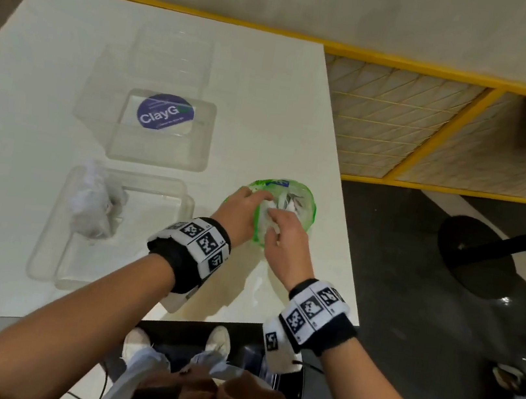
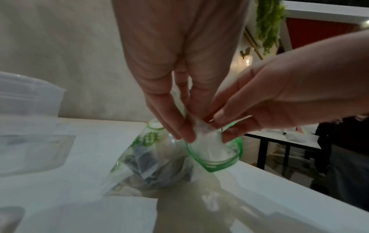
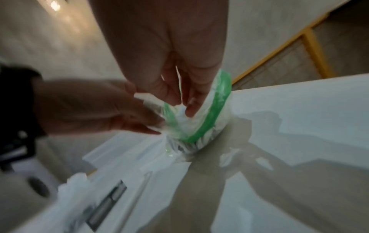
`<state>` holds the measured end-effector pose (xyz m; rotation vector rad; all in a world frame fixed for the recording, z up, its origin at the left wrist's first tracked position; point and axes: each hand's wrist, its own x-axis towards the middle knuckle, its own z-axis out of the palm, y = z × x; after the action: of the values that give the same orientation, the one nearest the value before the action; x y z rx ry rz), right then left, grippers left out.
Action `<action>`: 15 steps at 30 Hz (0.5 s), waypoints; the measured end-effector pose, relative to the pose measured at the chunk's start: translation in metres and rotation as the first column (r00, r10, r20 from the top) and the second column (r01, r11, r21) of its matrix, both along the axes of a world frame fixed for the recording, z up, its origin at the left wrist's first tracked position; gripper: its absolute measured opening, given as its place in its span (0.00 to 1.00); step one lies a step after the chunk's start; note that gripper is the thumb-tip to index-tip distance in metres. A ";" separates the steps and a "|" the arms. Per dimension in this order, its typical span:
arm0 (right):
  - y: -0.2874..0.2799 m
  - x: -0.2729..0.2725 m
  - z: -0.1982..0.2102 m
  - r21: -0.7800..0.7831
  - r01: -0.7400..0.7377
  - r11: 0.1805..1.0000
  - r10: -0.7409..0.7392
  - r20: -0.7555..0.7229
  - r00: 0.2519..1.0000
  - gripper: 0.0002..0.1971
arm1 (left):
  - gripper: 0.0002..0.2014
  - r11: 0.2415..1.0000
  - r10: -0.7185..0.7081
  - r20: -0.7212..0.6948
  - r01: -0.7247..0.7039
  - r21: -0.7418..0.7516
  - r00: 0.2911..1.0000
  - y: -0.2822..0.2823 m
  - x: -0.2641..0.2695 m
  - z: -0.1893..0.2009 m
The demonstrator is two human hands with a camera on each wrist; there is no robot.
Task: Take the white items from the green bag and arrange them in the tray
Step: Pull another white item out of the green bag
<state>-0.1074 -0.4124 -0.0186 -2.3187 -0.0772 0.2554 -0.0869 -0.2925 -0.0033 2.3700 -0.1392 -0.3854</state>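
White item (image 2: 201,126) seemingly pinched between right fingers (image 2: 231,116).

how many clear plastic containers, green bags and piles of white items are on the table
clear plastic containers: 3 (near tray, labelled box, far box)
green bag: 1
piles of white items: 1, in the near tray
total: 5

The tabletop (image 1: 52,72) is seen as a smooth, glossy white surface on which soft reflections and shadows are carried. The bag (image 1: 309,199) is made of thin, crinkled clear plastic film, edged with a green band. The tray (image 1: 155,183) and the box (image 1: 202,142) behind it are formed of clear, smooth, glossy plastic; a glossy purple sticker (image 1: 165,112) is borne by the box. The white items (image 1: 94,201) look like thin, crumpled film or tissue. Black cloth wristbands (image 1: 176,265) are worn.
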 end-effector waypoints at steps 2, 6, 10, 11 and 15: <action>0.004 0.011 -0.006 -0.108 -0.045 0.993 0.050 0.045 0.998 0.20 | 0.29 1.000 -0.003 -0.023 0.002 -0.014 1.000 -0.003 -0.002 0.000; 0.004 0.029 -0.006 -0.398 -0.094 0.913 0.086 -0.038 0.996 0.24 | 0.30 0.998 0.043 -0.034 -0.044 -0.036 0.999 -0.005 -0.006 -0.003; 0.002 0.040 -0.010 -0.466 -0.116 0.877 0.007 -0.229 0.973 0.20 | 0.32 0.999 -0.034 0.030 0.035 -0.031 0.999 -0.011 -0.015 -0.007; 0.001 0.041 -0.012 -0.462 -0.095 0.882 -0.012 -0.223 0.975 0.18 | 0.33 0.998 -0.048 0.044 0.049 -0.035 0.998 -0.012 -0.016 -0.008; -0.004 0.045 -0.009 -0.396 -0.113 0.911 0.041 -0.186 0.982 0.12 | 0.33 0.998 0.040 0.037 -0.038 -0.050 0.999 -0.013 -0.013 -0.006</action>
<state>-0.0624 -0.4164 -0.0271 -2.6971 -0.0300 0.5596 -0.1004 -0.3056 -0.0091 2.3286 -0.1181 -0.3152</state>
